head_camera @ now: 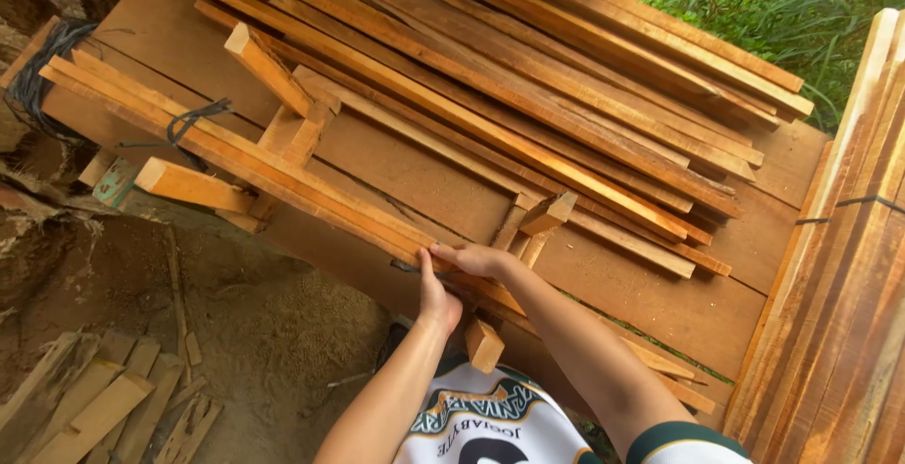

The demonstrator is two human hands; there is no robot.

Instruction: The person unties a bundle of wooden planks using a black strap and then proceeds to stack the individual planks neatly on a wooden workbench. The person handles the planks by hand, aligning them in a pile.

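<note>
Both hands meet at the near end of a bundle of long, thin reddish-brown wooden strips [236, 157] that lies slantwise across the near edge of the wide brown plank worktop [405, 172]. The left hand [437, 296] comes up from below with its fingers curled shut around the bundle's underside; the right hand [474, 258] lies over the top edge, fingers wrapped on the same strips. A black cord tie [193, 120] binds the bundle toward its far end.

The step in hand looks like gripping and squaring up this bundle at its near end. Any lift or slide would seem to call for a firm two-handed hold, since most of the length reaches away to the left.

Short cut wooden blocks [269, 68] lie on and under the strips, and one juts out just below the hands. A loose pile of longer strips [566, 77] fills the worktop behind. A bound stack of pale planks [839, 266] hems in the right side. Open room lies to the left, over the sawdust-covered dirt floor [273, 332].
</note>
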